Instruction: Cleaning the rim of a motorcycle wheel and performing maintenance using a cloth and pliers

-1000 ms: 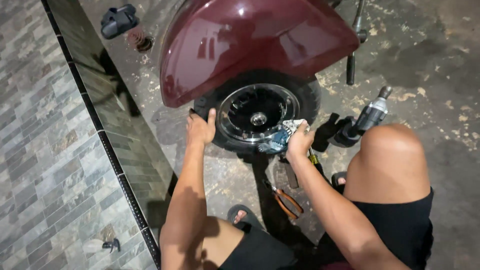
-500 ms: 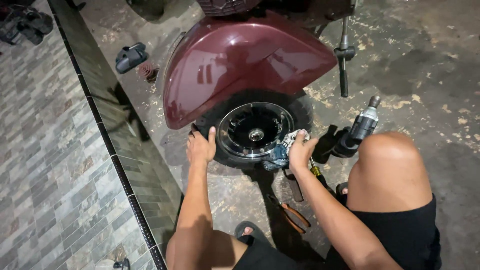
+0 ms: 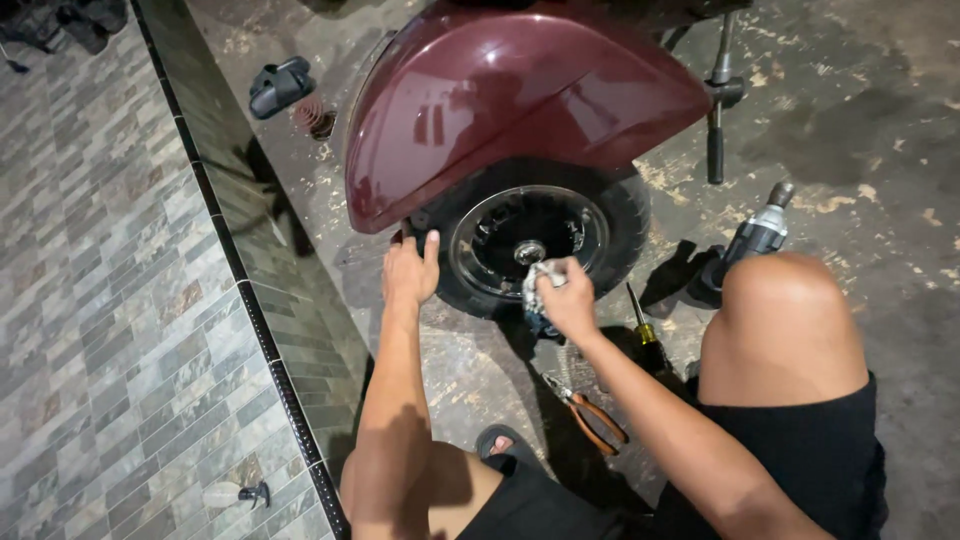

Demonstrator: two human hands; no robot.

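Note:
A dark red scooter fender (image 3: 520, 100) covers a black wheel (image 3: 540, 240) with a silver hub. My left hand (image 3: 410, 270) rests flat against the tyre's left edge, fingers together. My right hand (image 3: 566, 296) is closed on a crumpled grey-white rag (image 3: 538, 290) and presses it on the rim just below the hub. Both forearms reach forward from my crouched body; my right knee (image 3: 780, 310) is raised at the right.
Orange-handled pliers (image 3: 595, 415) lie on the concrete under my right arm. A screwdriver (image 3: 642, 325) and a power tool (image 3: 750, 240) lie right of the wheel. The stand leg (image 3: 716, 120) hangs at upper right. A tiled step edge (image 3: 250, 300) runs along the left.
My right hand with the rag has moved from the tyre's right side inward onto the rim near the hub. The left hand stays on the tyre. The view has shifted.

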